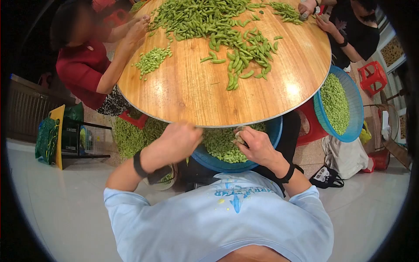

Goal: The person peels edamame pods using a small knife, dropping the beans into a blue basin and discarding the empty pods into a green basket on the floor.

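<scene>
Fingers (249,132) curl on the right hand (260,146), blur on the left hand (176,140); I cannot tell either's grip

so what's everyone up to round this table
It looks like hand-shelling of green soybeans. The wearer's left hand, blurred, and right hand are at the edge of a wooden table, by a blue tub of shelled beans; something pale at the right hand is too small to identify. Many soybean pods are heaped on the table. A person in red is beside a small pile of loose beans, and another in black has both hands near more pods.
</scene>
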`<action>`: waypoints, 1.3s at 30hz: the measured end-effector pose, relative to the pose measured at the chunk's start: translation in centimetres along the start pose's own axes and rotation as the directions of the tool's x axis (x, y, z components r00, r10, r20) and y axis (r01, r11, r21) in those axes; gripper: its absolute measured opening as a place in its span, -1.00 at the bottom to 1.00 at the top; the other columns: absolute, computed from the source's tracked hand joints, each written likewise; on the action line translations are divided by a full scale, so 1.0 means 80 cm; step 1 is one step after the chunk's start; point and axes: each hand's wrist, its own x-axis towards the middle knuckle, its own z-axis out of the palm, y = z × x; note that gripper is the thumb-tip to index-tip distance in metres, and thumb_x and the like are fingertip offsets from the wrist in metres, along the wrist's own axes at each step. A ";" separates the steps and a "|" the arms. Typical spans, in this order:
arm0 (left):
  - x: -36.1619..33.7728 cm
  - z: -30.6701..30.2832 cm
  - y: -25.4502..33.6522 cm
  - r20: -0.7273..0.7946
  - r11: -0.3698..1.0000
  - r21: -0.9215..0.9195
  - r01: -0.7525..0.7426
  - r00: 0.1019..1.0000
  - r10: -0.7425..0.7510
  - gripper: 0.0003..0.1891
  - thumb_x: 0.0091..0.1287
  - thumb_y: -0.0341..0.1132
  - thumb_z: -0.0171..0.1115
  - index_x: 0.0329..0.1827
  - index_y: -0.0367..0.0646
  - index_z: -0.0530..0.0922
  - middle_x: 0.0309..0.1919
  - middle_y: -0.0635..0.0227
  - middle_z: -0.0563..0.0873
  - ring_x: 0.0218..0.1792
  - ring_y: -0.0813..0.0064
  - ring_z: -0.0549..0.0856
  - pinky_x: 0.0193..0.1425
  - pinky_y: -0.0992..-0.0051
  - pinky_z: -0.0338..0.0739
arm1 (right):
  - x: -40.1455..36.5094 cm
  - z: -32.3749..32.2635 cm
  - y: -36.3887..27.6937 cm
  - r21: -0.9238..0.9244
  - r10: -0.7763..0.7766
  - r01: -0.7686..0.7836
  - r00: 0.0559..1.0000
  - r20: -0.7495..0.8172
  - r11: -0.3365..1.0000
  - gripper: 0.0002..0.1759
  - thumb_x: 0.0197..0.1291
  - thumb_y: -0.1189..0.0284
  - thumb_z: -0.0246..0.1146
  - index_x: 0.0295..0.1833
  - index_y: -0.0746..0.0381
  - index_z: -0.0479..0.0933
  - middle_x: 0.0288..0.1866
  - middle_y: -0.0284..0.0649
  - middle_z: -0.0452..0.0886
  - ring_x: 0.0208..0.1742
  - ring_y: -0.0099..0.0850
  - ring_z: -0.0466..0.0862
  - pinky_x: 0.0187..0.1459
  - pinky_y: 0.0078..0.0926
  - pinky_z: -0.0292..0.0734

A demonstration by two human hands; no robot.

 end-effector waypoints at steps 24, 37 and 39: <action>0.148 0.021 0.017 -0.165 0.202 -0.972 -0.117 0.957 -0.239 -0.88 0.25 -0.49 0.25 -0.17 -0.28 0.59 -0.37 0.48 0.63 -0.38 0.74 0.56 -0.33 0.68 0.46 | 0.039 -0.025 0.013 0.976 0.594 -0.204 0.795 0.121 0.075 -0.60 0.43 0.40 -0.02 0.32 0.24 0.32 -0.36 -0.23 0.47 -0.53 -0.57 0.41 -0.60 -0.70 0.32; 0.132 0.041 0.014 -0.229 0.265 -0.948 -0.174 0.954 -0.194 -0.86 0.29 -0.50 0.22 -0.13 -0.33 0.55 -0.30 0.48 0.63 -0.23 0.70 0.59 -0.10 0.60 0.52 | 0.040 -0.017 0.005 0.966 0.525 -0.256 0.828 0.197 0.040 -0.54 0.43 0.37 0.03 0.39 0.20 0.28 -0.37 -0.23 0.46 -0.54 -0.57 0.39 -0.58 -0.69 0.32; 0.132 0.044 0.011 -0.249 0.262 -0.945 -0.196 0.950 -0.189 -0.86 0.30 -0.51 0.21 -0.12 -0.33 0.54 -0.28 0.47 0.62 -0.22 0.70 0.58 -0.09 0.60 0.52 | 0.039 -0.015 0.006 0.965 0.507 -0.253 0.843 0.181 0.075 -0.52 0.43 0.37 0.02 0.42 0.18 0.25 -0.37 -0.23 0.46 -0.53 -0.58 0.39 -0.57 -0.69 0.33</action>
